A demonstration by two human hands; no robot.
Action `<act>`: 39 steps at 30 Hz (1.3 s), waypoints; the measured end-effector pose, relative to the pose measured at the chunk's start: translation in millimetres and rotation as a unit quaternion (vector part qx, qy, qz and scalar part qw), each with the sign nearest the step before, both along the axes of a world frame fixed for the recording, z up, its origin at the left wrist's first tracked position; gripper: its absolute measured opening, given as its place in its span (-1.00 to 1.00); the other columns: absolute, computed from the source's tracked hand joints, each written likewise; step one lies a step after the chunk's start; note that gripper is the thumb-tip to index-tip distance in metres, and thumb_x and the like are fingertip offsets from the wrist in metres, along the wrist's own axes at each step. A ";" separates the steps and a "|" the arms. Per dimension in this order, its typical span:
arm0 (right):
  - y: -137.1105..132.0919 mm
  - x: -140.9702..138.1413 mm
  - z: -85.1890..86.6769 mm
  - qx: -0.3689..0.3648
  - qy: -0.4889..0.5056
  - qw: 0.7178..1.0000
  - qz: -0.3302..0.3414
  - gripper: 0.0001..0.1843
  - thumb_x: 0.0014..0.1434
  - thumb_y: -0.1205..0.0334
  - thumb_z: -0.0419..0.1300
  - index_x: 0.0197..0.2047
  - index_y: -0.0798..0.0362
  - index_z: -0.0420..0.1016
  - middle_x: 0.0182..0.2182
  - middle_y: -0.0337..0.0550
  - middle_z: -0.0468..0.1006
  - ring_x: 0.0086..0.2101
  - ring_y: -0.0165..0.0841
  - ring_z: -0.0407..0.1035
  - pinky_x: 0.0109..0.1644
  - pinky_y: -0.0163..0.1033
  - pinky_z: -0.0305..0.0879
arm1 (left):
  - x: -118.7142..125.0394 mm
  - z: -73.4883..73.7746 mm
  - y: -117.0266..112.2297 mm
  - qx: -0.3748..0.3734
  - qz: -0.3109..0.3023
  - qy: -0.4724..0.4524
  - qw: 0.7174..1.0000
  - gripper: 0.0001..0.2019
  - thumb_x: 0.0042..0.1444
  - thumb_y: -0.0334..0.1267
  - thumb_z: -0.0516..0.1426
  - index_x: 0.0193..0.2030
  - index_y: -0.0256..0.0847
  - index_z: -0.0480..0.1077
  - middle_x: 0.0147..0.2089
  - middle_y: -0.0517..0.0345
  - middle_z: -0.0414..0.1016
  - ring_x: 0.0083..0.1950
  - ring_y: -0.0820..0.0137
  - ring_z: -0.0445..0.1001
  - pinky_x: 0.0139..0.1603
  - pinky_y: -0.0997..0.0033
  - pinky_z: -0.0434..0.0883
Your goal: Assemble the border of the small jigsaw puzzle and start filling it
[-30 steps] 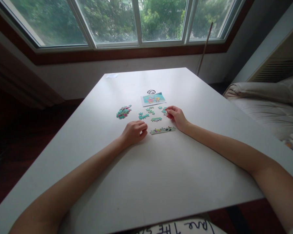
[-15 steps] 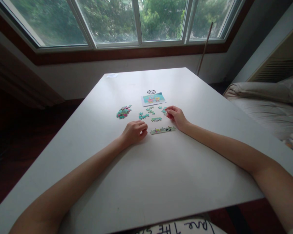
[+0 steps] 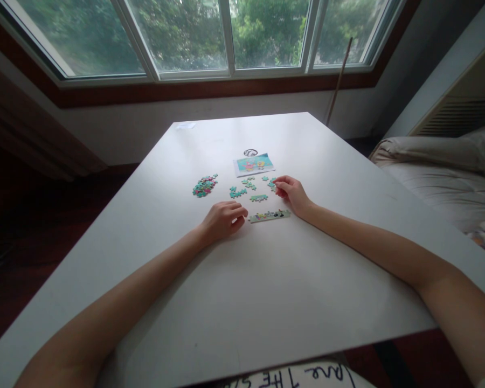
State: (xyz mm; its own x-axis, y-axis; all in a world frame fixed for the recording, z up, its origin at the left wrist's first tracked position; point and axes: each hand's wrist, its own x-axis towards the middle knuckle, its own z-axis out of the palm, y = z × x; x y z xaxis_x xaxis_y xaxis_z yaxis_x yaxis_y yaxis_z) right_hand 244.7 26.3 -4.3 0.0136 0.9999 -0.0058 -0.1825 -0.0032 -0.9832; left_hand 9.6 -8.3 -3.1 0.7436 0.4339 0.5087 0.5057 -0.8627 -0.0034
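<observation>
a teal jigsaw piece [image 3: 272, 185] is pinched by the right hand [image 3: 291, 193] on the white table [image 3: 267, 302]; the left hand [image 3: 223, 220] is loosely curled beside an assembled puzzle strip [image 3: 269, 216]. writing at the bottom edge is cut off.

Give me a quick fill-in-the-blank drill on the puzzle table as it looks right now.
1. The right hand pinches a loose ____ piece at its fingertips.
2. The joined strip of pieces lies between the two ____.
3. The heap of unsorted pieces lies on the ____ side of the reference picture.
4. The left hand rests on the white ____.

Missing words: puzzle; hands; left; table
</observation>
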 end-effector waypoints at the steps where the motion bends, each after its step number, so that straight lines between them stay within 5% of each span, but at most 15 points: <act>1: 0.1 -0.1 0.0 0.000 0.001 1.000 -0.001 -0.86 -0.14 0.26 0.20 -0.42 0.11 0.42 -0.68 -0.34 0.37 -0.60 -0.54 0.20 -0.51 -0.38 0.01 | 0.2 0.7 -0.3 0.001 -0.017 0.007 1.000 -0.80 0.09 -0.42 -0.03 -0.35 -0.21 0.41 -0.51 0.21 0.37 -0.48 0.49 0.29 -0.41 0.52 0.20; 19: -0.4 -1.5 0.8 0.005 -0.010 1.000 0.005 -0.86 -0.14 0.27 0.18 -0.43 0.11 0.41 -0.69 -0.34 0.37 -0.62 -0.54 0.19 -0.51 -0.39 0.02 | 1.7 4.5 -1.3 -0.098 -0.045 0.051 0.993 -0.56 0.02 -0.48 -0.04 -0.01 -0.15 0.45 -0.47 0.20 0.42 -0.44 0.48 0.34 -0.40 0.55 0.24; 30: -7.2 1.7 5.8 0.072 -0.150 0.945 0.282 -0.87 -0.09 0.30 0.14 -0.43 0.14 0.47 -0.57 -0.22 0.56 -0.47 -0.44 0.39 -0.31 -0.33 0.25 | 0.3 2.5 -0.6 -0.101 -0.048 0.042 0.993 -0.57 0.01 -0.48 -0.02 -0.02 -0.13 0.46 -0.48 0.21 0.44 -0.45 0.49 0.35 -0.41 0.55 0.24; 39: -8.3 2.6 6.8 0.078 -0.161 0.930 0.320 -0.86 -0.08 0.31 0.13 -0.42 0.15 0.47 -0.53 -0.21 0.57 -0.42 -0.40 0.44 -0.24 -0.30 0.29 | 1.7 3.9 -1.1 -0.101 -0.043 0.045 0.993 -0.58 0.01 -0.47 -0.02 -0.03 -0.13 0.47 -0.47 0.21 0.45 -0.45 0.48 0.36 -0.40 0.54 0.26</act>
